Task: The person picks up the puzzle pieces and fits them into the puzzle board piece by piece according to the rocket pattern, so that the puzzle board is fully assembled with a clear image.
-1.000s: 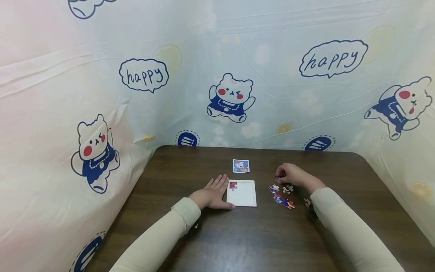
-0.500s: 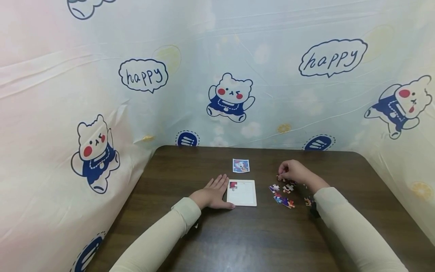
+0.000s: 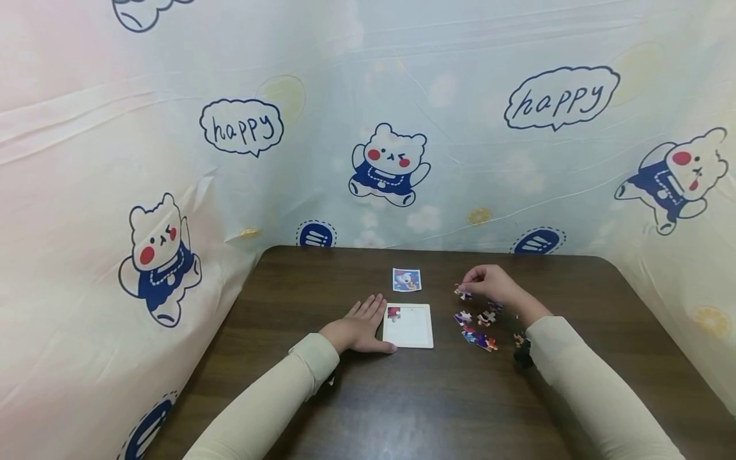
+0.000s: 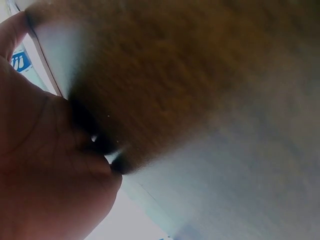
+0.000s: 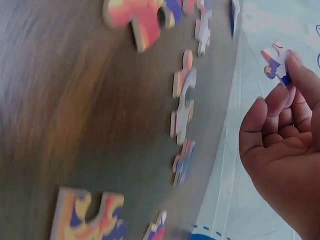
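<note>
My right hand (image 3: 493,284) pinches a jigsaw puzzle piece (image 5: 276,63) between thumb and finger; the right wrist view shows white, purple and a yellow star on it. In the head view that piece hangs from the fingertips behind the loose pieces. My left hand (image 3: 359,328) lies flat, fingers spread, along the left edge of a white puzzle frame (image 3: 426,328). One red-toned piece (image 3: 393,313) sits in the frame's far left corner. In the left wrist view the palm (image 4: 45,165) and thumb show close up; the frame is out of sight there.
Several loose puzzle pieces (image 3: 480,338) lie right of the frame, with another piece (image 3: 520,340) by the right sleeve. A small picture card (image 3: 407,280) lies behind the frame on the brown table (image 3: 425,409). A printed cloth (image 3: 448,160) surrounds the table.
My right hand has shifted away from me and then left, now with the puzzle piece showing at its fingertips. Dark pieces beneath it have come into view. The left hand stays put.
</note>
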`<action>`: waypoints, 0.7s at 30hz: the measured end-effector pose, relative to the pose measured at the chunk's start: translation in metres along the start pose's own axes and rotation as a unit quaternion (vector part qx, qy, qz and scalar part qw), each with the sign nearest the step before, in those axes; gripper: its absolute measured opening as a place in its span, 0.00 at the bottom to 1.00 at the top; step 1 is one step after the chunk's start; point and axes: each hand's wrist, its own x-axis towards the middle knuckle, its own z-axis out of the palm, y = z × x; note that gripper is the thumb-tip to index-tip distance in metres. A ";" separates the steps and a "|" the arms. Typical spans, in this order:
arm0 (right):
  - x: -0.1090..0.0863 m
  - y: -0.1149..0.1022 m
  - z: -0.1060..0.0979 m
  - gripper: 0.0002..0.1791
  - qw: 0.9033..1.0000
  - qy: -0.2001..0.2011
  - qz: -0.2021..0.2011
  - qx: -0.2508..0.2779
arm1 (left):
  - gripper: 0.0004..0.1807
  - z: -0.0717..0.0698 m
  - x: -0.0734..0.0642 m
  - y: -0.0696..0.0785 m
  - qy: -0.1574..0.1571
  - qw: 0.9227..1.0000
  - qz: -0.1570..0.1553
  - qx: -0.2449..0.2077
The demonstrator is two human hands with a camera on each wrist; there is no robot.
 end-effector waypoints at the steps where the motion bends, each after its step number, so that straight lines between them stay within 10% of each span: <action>1: 0.001 0.000 0.002 0.13 1.000 -0.002 -0.001 0.007 | 0.70 -0.001 -0.001 0.001 0.000 1.000 0.000 0.002; 21: 0.011 -0.013 0.055 0.09 0.998 -0.057 0.008 0.036 | 0.70 -0.004 -0.004 0.003 0.001 1.000 0.004 -0.017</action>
